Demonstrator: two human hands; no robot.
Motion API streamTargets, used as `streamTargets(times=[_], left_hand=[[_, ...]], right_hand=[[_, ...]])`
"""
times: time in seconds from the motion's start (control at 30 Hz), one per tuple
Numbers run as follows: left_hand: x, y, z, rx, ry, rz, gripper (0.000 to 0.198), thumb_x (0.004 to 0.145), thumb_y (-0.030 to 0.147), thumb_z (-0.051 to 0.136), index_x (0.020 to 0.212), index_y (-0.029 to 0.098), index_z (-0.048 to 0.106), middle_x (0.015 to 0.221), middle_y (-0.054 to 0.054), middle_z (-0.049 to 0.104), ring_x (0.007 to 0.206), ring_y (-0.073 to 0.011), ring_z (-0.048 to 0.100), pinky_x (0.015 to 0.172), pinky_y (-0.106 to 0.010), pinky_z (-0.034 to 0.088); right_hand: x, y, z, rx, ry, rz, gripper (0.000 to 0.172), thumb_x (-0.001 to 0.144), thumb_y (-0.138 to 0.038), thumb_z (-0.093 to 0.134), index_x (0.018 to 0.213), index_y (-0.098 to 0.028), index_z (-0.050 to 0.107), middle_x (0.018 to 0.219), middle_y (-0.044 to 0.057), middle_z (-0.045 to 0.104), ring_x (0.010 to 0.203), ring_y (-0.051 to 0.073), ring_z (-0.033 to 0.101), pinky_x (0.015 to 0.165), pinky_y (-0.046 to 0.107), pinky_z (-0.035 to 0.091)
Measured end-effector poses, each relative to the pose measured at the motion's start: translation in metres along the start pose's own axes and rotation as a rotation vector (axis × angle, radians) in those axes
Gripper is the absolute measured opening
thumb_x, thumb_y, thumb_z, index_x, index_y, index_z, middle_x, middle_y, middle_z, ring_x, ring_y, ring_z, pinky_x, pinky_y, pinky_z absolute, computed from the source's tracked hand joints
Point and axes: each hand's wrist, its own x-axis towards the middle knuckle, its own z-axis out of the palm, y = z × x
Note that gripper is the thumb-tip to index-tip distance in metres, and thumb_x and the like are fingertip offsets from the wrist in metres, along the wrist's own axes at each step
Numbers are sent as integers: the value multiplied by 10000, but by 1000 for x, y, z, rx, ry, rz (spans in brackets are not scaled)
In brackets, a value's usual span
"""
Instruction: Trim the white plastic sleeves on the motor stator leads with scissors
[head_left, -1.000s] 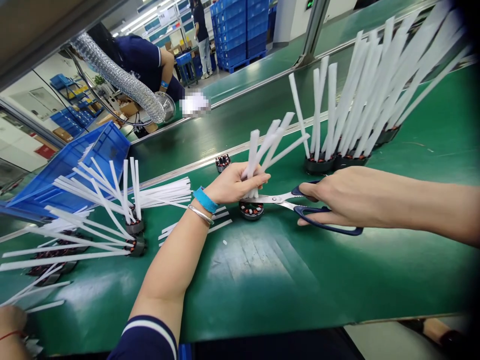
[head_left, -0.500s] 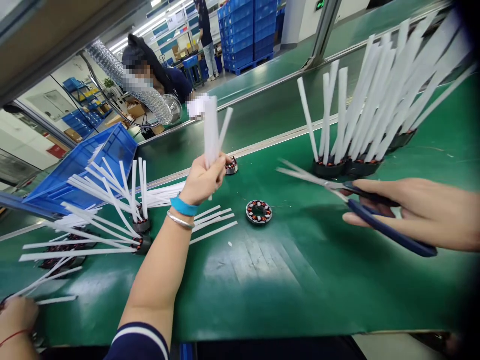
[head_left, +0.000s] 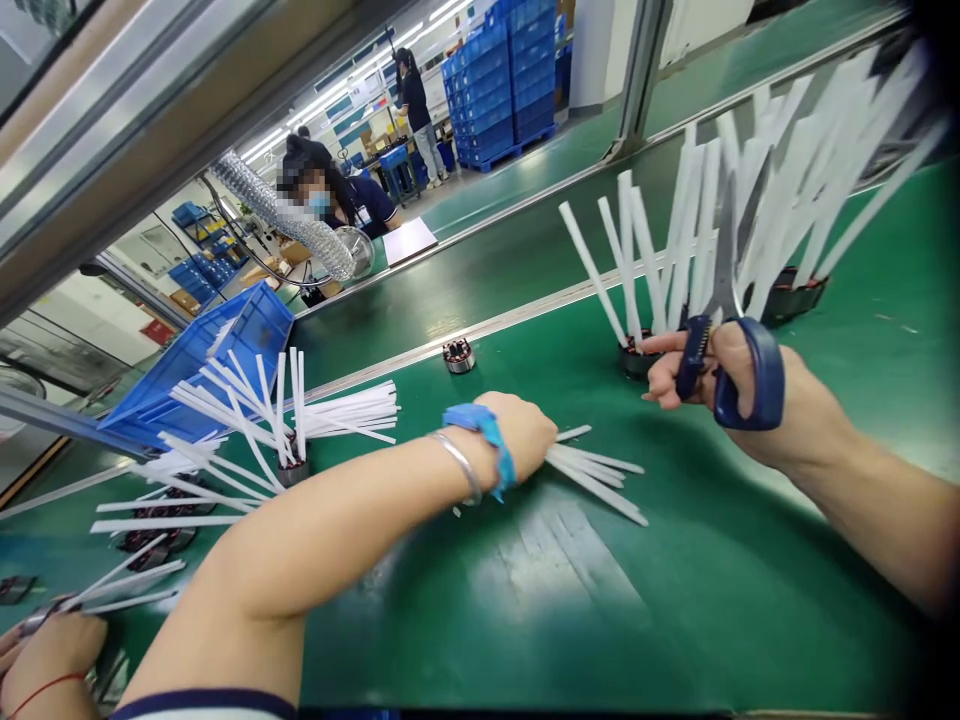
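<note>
My left hand [head_left: 521, 438], wearing a blue wristband and a silver bangle, is low over the table. Its fingers are closed on several white strips [head_left: 596, 472] that fan out to the right. The ring-shaped wound core seen earlier in this spot is hidden by that hand. My right hand [head_left: 780, 410] holds scissors [head_left: 724, 296] with dark blue handles, blades pointing up. Its fingertips are right by a dark wound core [head_left: 637, 362], from which long white strips [head_left: 697, 225] stand up. It cannot be made out whether they touch it.
Another small wound core [head_left: 458, 357] sits near the table's back rail. At left are cores with white strips [head_left: 292, 465], a strip bundle [head_left: 352, 412] and a blue bin [head_left: 202, 350]. A co-worker's hand [head_left: 56, 650] works at lower left. Another person [head_left: 337, 190] sits across the line.
My left hand has come down and right with the white strips, from upright in the air to lying over the table. My right hand has turned the scissors upward and moved towards the standing strips.
</note>
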Motion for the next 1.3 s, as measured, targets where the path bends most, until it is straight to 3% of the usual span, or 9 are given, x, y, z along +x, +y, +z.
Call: streamTargets(times=[0.1, 0.23, 0.33, 0.6, 0.77, 0.83, 0.93, 1.0, 1.3], left_hand=[[0, -31, 5, -201, 145, -18, 255, 595, 349, 709, 716, 155, 595, 679, -48, 632, 637, -193, 608, 566, -280, 475], [20, -63, 32, -1039, 739, -251, 435, 596, 370, 720, 901, 144, 508, 838, -65, 645, 737, -149, 623, 684, -265, 499], [42, -68, 55, -1144, 932, -375, 457, 603, 327, 708, 940, 154, 454, 916, -77, 624, 813, -152, 621, 758, -293, 492], [25, -66, 55, -429, 769, -400, 412, 617, 508, 679, 832, 189, 533, 828, -34, 562, 809, -193, 560, 775, -341, 439], [-13, -86, 48, -362, 652, -484, 515, 494, 558, 739, 778, 165, 568, 746, -33, 561, 743, -203, 551, 714, -331, 441], [-27, -86, 41, -432, 728, -504, 525, 450, 524, 774, 768, 157, 575, 709, -17, 556, 695, -180, 537, 675, -310, 436], [-34, -68, 20, -693, 1092, -549, 421, 506, 450, 776, 707, 159, 548, 603, 35, 490, 572, -105, 468, 575, -251, 407], [-21, -46, 7, -893, 1182, -537, 359, 584, 433, 739, 709, 157, 547, 571, 45, 477, 522, -77, 444, 529, -228, 399], [135, 15, 24, -1214, 643, -189, 474, 510, 338, 783, 902, 128, 621, 870, -63, 655, 775, -164, 594, 727, -297, 483]], right_hand=[[-2, 2, -10, 45, 17, -45, 573, 695, -688, 545, 896, -154, 593, 609, 27, 576, 479, 129, 508, 494, 271, 444], [-2, -4, -10, 77, -11, -87, 580, 710, -690, 526, 919, -153, 588, 627, 23, 575, 488, 128, 511, 507, 273, 435], [-4, -6, -6, 53, -53, -86, 536, 725, -655, 548, 904, -151, 584, 648, 21, 576, 502, 119, 516, 512, 260, 425], [-11, -10, -2, -29, -113, -64, 533, 698, -644, 590, 906, -153, 588, 622, 13, 574, 495, 127, 512, 486, 268, 404], [-12, -23, -10, 38, 39, -137, 533, 680, -655, 603, 890, -165, 592, 636, 13, 572, 500, 125, 510, 487, 274, 404], [-11, -29, -16, 88, 141, -184, 554, 664, -683, 593, 873, -170, 593, 635, 15, 571, 508, 129, 514, 485, 277, 400], [-9, -36, -23, 146, 272, -220, 598, 595, -734, 599, 815, -178, 594, 607, 17, 567, 519, 149, 531, 474, 287, 412], [-8, -36, -28, 148, 331, -199, 576, 578, -724, 624, 758, -178, 589, 585, 20, 572, 509, 156, 545, 465, 288, 430], [-11, -18, -34, 95, 408, -94, 593, 557, -720, 643, 733, -163, 547, 563, 7, 599, 458, 131, 561, 441, 243, 448]])
